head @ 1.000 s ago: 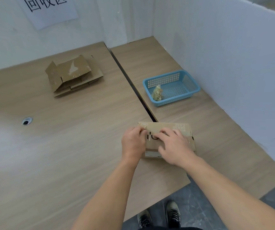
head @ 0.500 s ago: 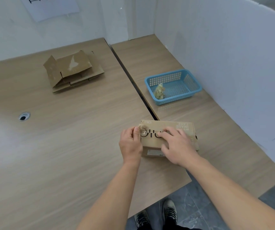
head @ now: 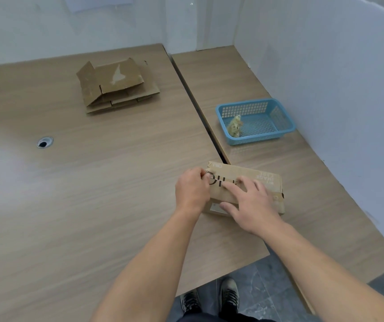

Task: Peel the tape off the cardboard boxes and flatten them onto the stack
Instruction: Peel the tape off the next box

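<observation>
Left hand [head: 192, 189] shifts outward to the left edge of the cardboard box [head: 264, 180], pinching tape [head: 207, 175] there; right hand [head: 253, 205] presses flat on top. Wide table [head: 116, 182] lies between hands and stack [head: 116, 87].

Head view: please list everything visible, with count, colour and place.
tables: two, wood-tone, side by side
cardboard box: one, brown with black print, near edge, across the tables' seam
flattened box stack: one, brown, far on left table
basket: one, blue, right table by the wall
tape wad: one, yellowish, inside basket
cable hole: one, grey-rimmed, left table
paper sheet: one, white, back wall
shoes: two, dark, floor below
left hand: one, fingers pinch tape end at box's left top corner
right hand: one, flat on box top
</observation>
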